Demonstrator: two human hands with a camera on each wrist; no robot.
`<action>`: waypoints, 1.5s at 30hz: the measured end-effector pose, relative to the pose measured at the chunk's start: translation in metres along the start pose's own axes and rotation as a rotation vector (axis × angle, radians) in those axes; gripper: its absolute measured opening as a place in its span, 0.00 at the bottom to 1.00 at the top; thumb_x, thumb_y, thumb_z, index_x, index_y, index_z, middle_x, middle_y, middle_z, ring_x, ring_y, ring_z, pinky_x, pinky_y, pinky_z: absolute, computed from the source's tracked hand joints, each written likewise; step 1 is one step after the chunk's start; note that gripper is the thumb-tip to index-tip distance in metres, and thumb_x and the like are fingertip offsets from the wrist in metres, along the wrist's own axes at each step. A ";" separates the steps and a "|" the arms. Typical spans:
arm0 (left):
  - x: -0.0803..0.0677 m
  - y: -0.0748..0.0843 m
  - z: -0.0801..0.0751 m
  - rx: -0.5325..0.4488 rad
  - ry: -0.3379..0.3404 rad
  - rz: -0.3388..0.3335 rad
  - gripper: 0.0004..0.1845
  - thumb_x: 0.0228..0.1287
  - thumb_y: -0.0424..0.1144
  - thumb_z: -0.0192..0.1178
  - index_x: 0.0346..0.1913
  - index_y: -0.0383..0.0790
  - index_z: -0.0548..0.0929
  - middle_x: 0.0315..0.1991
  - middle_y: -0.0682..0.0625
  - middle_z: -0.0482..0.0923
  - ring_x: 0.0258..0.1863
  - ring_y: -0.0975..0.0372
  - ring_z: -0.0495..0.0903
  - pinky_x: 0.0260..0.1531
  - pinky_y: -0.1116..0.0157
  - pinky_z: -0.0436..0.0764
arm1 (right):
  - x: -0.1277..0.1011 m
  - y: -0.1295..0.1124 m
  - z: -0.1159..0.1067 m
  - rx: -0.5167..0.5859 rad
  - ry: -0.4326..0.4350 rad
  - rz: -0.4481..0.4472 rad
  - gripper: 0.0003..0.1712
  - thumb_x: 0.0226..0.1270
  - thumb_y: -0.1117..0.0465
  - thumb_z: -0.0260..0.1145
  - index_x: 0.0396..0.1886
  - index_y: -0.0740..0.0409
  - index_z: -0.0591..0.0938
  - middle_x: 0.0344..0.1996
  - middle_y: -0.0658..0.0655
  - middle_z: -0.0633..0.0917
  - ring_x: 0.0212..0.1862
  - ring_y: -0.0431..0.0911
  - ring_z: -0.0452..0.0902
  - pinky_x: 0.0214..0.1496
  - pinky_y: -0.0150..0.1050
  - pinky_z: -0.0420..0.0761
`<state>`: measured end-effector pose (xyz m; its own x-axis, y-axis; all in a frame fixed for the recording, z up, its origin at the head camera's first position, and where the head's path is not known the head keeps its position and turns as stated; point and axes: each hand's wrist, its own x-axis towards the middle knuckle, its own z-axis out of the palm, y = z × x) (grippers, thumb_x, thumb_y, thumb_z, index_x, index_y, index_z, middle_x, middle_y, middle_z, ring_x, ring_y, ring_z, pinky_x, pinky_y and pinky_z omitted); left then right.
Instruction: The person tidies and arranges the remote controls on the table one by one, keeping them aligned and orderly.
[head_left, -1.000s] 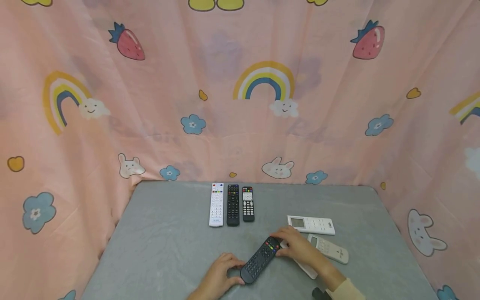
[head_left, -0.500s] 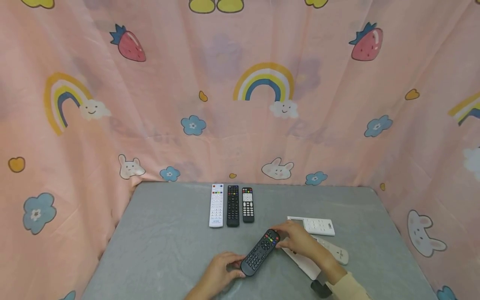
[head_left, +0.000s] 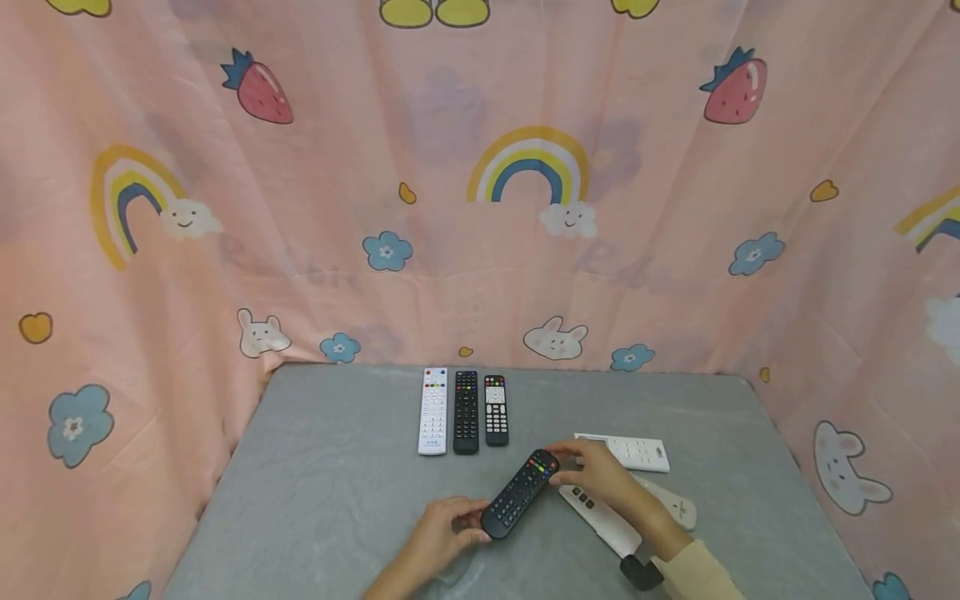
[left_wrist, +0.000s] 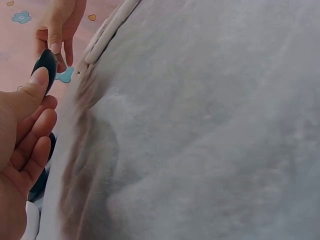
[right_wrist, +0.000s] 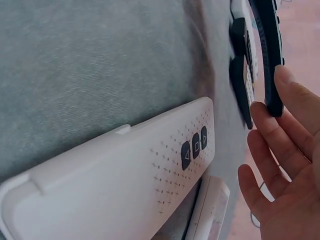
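Both hands hold one black remote control point(head_left: 519, 495) with several coloured buttons, tilted diagonally above the grey table. My left hand point(head_left: 437, 537) pinches its lower end between thumb and fingers. At the upper end, my right hand point(head_left: 600, 477) pinches it the same way. In the right wrist view the black remote point(right_wrist: 269, 55) is seen edge-on, raised above the cloth, with thumb and forefinger at its tip. Below the right hand lies a white remote point(head_left: 603, 518) with a few dark buttons, partly covered by the wrist in the head view.
At the back of the grey table point(head_left: 337, 467) a white remote point(head_left: 432, 412), a black remote point(head_left: 466, 412) and a smaller black remote point(head_left: 496, 410) lie in a row. Right of the hands rest a white remote point(head_left: 641, 452) with a display and a beige remote point(head_left: 678, 505).
The held black remote has risen slightly, moving away from the table's front, with both hands still on it. More of the white remote under the right hand now shows.
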<state>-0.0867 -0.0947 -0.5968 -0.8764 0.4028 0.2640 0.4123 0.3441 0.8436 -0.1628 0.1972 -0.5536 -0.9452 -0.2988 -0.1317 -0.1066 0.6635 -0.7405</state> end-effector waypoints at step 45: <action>0.101 0.004 0.029 0.216 0.217 -0.115 0.21 0.46 0.38 0.76 0.46 0.35 0.87 0.28 0.50 0.88 0.26 0.71 0.83 0.28 0.78 0.79 | 0.100 0.009 -0.042 0.086 0.106 -0.062 0.21 0.72 0.62 0.61 0.63 0.62 0.78 0.54 0.65 0.85 0.57 0.60 0.79 0.58 0.56 0.78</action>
<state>-0.1660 -0.0283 -0.5807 -0.9434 0.1682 0.2858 0.3301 0.5586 0.7609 -0.2714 0.2022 -0.5458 -0.9653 -0.2606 -0.0167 -0.1437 0.5832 -0.7995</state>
